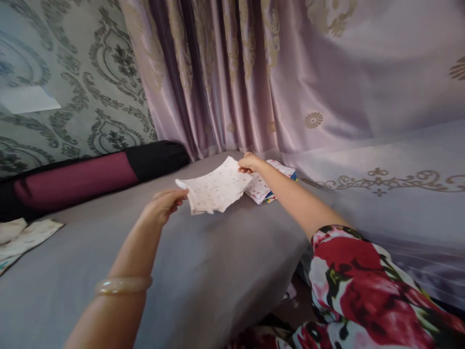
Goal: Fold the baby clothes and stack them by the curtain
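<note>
A small pair of white underpants [218,186] with a faint print is stretched out in the air above the grey bed. My left hand [165,203], with a pale bangle on its wrist, pinches the left edge of the underpants. At their upper right corner, my right hand [250,164] is closed on the fabric. Just behind and partly under my right forearm lies a stack of folded printed clothes [258,188], white on top with blue and yellow edges below.
A grey sheet [181,281] covers the bed. Along the wall lies a black and maroon bolster [80,179]. More light printed cloth [29,237] rests at the left edge. Pink curtains [232,72] hang behind the bed, and the bed's edge drops off at lower right.
</note>
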Demonstrator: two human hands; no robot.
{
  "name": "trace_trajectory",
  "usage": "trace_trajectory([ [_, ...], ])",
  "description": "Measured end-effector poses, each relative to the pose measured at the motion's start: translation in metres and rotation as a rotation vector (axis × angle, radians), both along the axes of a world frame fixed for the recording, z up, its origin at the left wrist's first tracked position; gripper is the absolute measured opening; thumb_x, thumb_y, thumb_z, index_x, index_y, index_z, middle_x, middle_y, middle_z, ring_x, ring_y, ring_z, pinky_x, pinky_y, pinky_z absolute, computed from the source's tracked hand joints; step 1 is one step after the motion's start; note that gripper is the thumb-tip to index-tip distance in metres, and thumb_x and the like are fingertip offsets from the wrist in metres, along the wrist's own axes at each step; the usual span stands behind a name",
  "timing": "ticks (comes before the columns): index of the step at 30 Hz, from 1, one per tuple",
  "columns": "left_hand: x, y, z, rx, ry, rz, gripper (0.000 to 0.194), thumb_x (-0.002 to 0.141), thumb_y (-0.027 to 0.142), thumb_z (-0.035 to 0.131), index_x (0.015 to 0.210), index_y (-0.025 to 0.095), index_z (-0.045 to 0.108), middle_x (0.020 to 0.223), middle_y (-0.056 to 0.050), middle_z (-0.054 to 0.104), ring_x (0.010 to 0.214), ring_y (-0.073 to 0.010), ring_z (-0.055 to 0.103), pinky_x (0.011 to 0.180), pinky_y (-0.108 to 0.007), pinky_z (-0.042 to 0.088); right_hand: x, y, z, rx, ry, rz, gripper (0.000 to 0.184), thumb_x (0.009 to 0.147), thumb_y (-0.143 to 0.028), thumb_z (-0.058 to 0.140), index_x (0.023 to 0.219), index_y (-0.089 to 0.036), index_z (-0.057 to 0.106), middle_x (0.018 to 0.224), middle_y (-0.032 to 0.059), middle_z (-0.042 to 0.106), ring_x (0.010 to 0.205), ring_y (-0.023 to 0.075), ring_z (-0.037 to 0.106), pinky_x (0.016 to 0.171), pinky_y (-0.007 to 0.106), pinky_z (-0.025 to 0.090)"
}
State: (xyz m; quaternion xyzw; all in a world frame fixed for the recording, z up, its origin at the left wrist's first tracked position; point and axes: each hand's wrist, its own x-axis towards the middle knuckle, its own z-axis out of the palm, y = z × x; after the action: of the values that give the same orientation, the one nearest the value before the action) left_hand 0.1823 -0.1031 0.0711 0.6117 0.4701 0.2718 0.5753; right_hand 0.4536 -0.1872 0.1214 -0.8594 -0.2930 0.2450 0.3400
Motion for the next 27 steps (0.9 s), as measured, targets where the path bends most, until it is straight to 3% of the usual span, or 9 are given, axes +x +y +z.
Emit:
trace_trajectory([
  [7,0.102,-0.038,-0.011,-0.076,-0.192,-0.056,0.032,0.050,0.035,0.078,0.072,0.014,0.069,0.076,-0.007,0.070,0.051,-0.0065,0.045,0.047,-0.021,0.026,0.084,-0.026,0.015,-0.040,-0.171,-0.207,0.018,0.090,-0.018,0.061,0.097,-0.002,0.060,0.054,0.0040,0.062,0.036,0.0071,0.053,0.040,0.015,0.039],
  [14,0.176,-0.065,-0.026,-0.121,-0.303,-0.128,0.024,0.058,0.033,0.076,0.071,0.014,0.069,0.076,-0.008,0.071,0.051,-0.0066,0.045,0.047,-0.022,0.025,0.137,-0.052,0.019,-0.153,-0.421,-0.245,0.013,0.086,-0.015,0.065,0.082,-0.004,0.068,0.051,0.0037,0.060,0.045,0.0102,0.057,0.052,0.020,0.048],
  [20,0.208,-0.075,-0.041,-0.163,-0.304,-0.125,0.022,0.061,0.032,0.076,0.071,0.014,0.068,0.071,-0.005,0.069,0.049,-0.0060,0.046,0.048,-0.021,0.026,0.154,-0.062,0.014,-0.237,-0.539,-0.254,0.009,0.080,-0.009,0.066,0.083,-0.005,0.073,0.061,0.0086,0.067,0.065,0.0169,0.067,0.068,0.024,0.052],
  [27,0.220,-0.074,-0.058,-0.202,-0.272,-0.101,0.018,0.064,0.028,0.076,0.072,0.014,0.068,0.066,-0.003,0.068,0.046,-0.0055,0.047,0.045,-0.020,0.025,0.175,-0.059,0.000,-0.296,-0.548,-0.268,0.013,0.075,-0.007,0.067,0.085,-0.006,0.075,0.073,0.0123,0.071,0.081,0.0226,0.070,0.077,0.029,0.053],
])
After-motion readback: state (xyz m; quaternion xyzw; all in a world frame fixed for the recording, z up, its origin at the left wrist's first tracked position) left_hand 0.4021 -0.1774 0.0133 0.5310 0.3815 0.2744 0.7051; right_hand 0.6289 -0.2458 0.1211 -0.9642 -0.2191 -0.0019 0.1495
